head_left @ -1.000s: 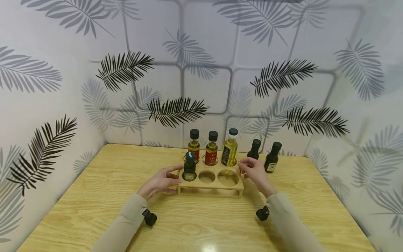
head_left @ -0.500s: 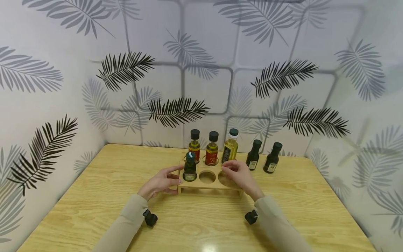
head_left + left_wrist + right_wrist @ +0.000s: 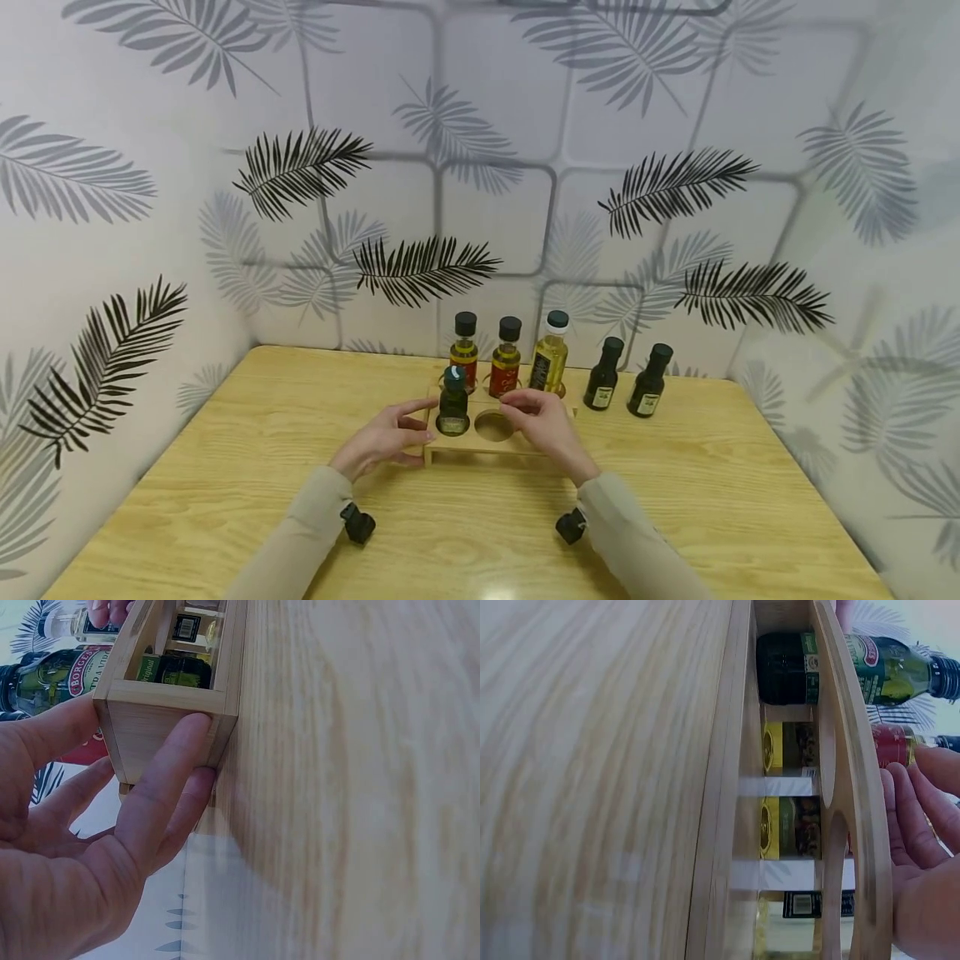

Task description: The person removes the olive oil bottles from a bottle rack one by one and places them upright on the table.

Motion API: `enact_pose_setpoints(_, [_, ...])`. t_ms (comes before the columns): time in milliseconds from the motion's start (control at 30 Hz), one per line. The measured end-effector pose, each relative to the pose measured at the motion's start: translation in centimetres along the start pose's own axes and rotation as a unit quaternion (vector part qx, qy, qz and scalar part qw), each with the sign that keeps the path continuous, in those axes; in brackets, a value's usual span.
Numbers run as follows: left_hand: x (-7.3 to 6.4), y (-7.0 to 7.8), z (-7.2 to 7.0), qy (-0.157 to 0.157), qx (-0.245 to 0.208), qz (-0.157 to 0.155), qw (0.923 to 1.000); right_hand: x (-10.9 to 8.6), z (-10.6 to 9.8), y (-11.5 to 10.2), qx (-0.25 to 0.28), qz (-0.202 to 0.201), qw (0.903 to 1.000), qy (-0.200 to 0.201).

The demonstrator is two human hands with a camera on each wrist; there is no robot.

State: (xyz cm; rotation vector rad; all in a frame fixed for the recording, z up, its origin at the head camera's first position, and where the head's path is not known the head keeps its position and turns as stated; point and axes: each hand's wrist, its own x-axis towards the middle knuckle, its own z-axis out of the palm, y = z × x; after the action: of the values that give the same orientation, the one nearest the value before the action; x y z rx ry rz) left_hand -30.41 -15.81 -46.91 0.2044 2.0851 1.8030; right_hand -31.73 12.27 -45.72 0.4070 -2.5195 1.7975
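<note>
My left hand [image 3: 382, 437] touches the left end of a wooden bottle rack [image 3: 480, 447]. In the left wrist view its fairly straight fingers rest against the rack's end panel [image 3: 154, 724]. A dark green oil bottle [image 3: 453, 398] stands in the front left hole, its label reading BORGES. My right hand [image 3: 551, 425] hovers over the right front part of the rack, near the middle front hole [image 3: 492, 426]. Its fingers are loosely bent, with nothing seen between them. The right front hole is hidden beneath this hand.
Behind, the rack's rear row holds two red-labelled bottles [image 3: 463, 364] and a taller yellow oil bottle [image 3: 550, 364]. Two small dark bottles [image 3: 602, 375] stand on the wooden table [image 3: 262, 450] right of the rack. A patterned wall [image 3: 495, 208] closes off the back.
My right hand has moved left from the rack's right end, across the right front hole, toward the middle one. My left hand has stayed at the rack's left end; the bottles have not moved.
</note>
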Motion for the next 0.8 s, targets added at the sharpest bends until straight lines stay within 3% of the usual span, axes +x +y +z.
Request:
enact_pose_setpoints(467, [-0.1, -0.2, -0.1, 0.008, -0.004, -0.017, 0.9998, 0.2, 2.9, -0.9, -0.009, -0.034, 0.999, -0.028])
enact_pose_setpoints(800, [-0.1, 0.0, -0.1, 0.005, 0.005, -0.011, 0.9999, 0.3, 3.8, -1.5, -0.006, -0.012, 0.9997, -0.02])
